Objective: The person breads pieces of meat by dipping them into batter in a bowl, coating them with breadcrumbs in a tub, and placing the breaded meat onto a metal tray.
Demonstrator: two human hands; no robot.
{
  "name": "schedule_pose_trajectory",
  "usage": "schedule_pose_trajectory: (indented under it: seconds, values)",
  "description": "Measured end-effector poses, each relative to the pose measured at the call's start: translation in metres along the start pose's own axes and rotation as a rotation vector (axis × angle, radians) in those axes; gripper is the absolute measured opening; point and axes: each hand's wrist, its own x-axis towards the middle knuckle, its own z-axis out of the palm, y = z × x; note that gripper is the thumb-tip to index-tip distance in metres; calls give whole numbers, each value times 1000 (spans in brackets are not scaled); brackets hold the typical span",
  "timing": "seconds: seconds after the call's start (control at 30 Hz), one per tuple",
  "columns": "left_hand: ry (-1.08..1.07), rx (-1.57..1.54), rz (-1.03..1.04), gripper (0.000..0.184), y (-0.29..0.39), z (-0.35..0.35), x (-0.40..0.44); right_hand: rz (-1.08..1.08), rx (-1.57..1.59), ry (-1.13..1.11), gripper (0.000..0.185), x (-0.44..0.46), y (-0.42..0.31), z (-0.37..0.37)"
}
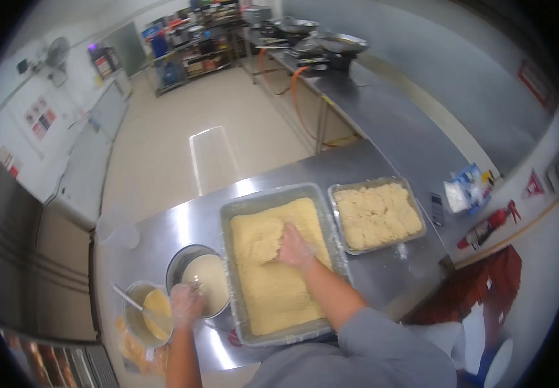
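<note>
A large grey tray point(233, 291) holds a bed of yellow crumbs point(279, 294). In it, my right hand point(297, 247), in a clear glove, touches a crumb-coated piece point(261, 239) with its fingers; whether they grip it is unclear. My left hand point(187, 302), also gloved, is at the left rim of a metal pot point(177, 264) of pale batter point(209, 278). Its fingers are bunched and coated, and what they hold, if anything, cannot be made out. To the right, a smaller tray point(339, 223) is filled with coated pieces point(379, 213).
Left of the pot stands a container point(130, 289) of yellow mixture with a whisk point(127, 296), over a plastic bag point(138, 355). A clear jug point(121, 231) is at the far left. A phone point(436, 209) and a packet point(465, 191) lie on the right counter.
</note>
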Motion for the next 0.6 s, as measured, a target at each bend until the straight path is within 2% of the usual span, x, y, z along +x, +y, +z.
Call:
schedule_pose_trajectory:
  seconds: [0.1, 0.17, 0.23, 0.3, 0.43, 0.5, 0.6]
  values:
    - [-6, -12, -4, 32, 13, -10, 5, 35, 163, -417, 81, 12, 1, -8]
    - [-54, -21, -69, 32, 20, -16, 7, 38, 94, -388, 83, 8, -6, -5]
    - [-31, -28, -45, 32, 24, -19, 7, 0, -140, -31, 86, -9, -18, 48]
    - [7, -31, -10, 31, 23, -15, 7, -22, -172, -90, 89, -20, -39, 86]
    - [118, -12, 47, 28, 10, -3, 2, -65, -101, -137, 92, -44, -93, 112]
    - [148, 0, 49, 27, 12, -1, 1, -101, -206, -122, 93, -64, -127, 129]
    - [98, 11, 18, 26, 18, -5, 2, -143, -280, -22, 96, -92, -180, 108]
